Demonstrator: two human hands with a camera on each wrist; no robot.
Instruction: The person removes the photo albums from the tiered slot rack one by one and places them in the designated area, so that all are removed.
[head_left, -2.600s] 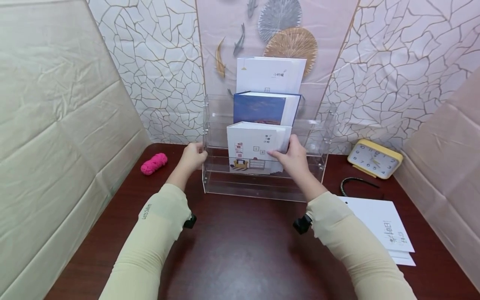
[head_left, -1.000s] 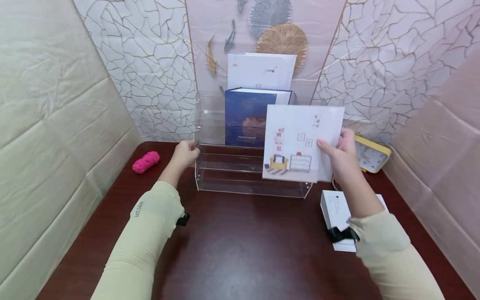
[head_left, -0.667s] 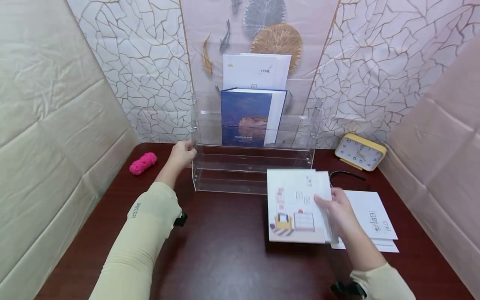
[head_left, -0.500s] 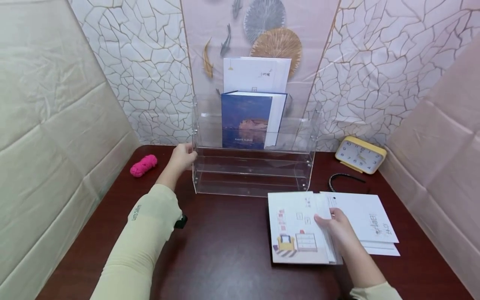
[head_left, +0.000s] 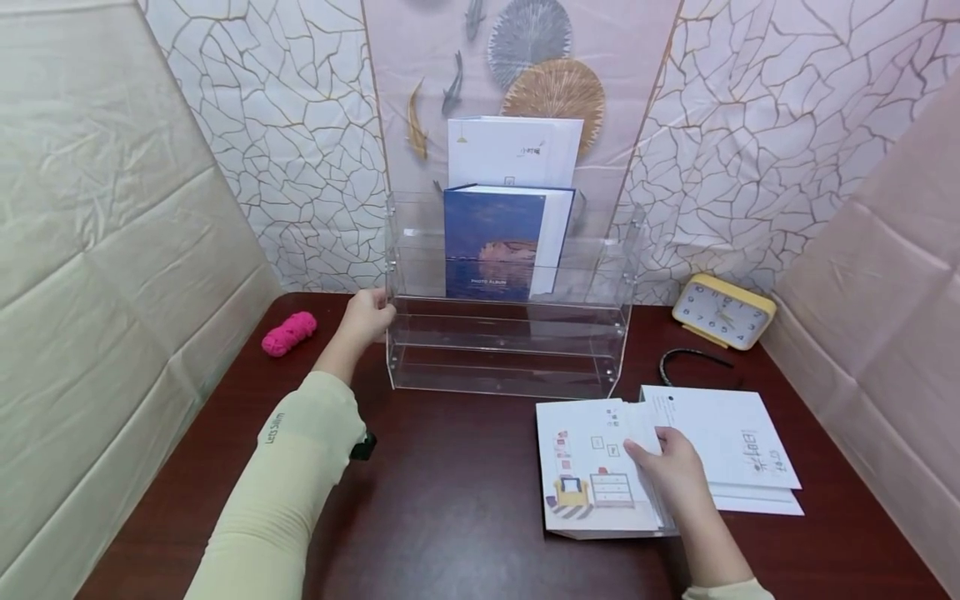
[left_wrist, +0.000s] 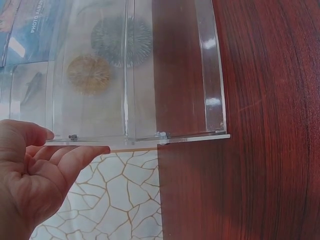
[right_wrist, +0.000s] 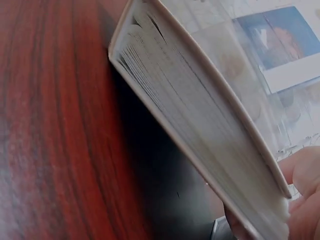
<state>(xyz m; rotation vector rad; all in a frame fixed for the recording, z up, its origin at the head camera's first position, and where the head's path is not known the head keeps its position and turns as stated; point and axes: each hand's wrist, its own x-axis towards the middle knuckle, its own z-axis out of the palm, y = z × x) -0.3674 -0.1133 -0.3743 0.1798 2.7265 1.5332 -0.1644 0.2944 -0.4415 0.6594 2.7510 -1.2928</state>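
Note:
My left hand (head_left: pixel 366 315) grips the left side panel of a clear acrylic tiered rack (head_left: pixel 498 380); in the left wrist view, the thumb (left_wrist: pixel 35 131) lies on one face of the panel and the fingers on the other. My right hand (head_left: pixel 678 475) holds a thick white photo album (head_left: pixel 585 454) by its right edge, thumb on the cover. That album lies low over the table at front right, its page block (right_wrist: pixel 200 125) facing the right wrist camera. A blue photo album (head_left: pixel 491 229) stands in the rack, with a taller white album (head_left: pixel 502 150) behind it.
More white albums (head_left: pixel 738 442) lie at the right, beside the held one. Behind them are a black curved headband (head_left: pixel 693 352) and a yellow clock (head_left: pixel 723 312). Pink yarn (head_left: pixel 288 333) sits at the left. Fabric walls enclose the back and sides.
My right hand has lifted the white album from the rack's lower tier, carried it right, and lowered it near the table. My left hand has stayed on the rack's side.

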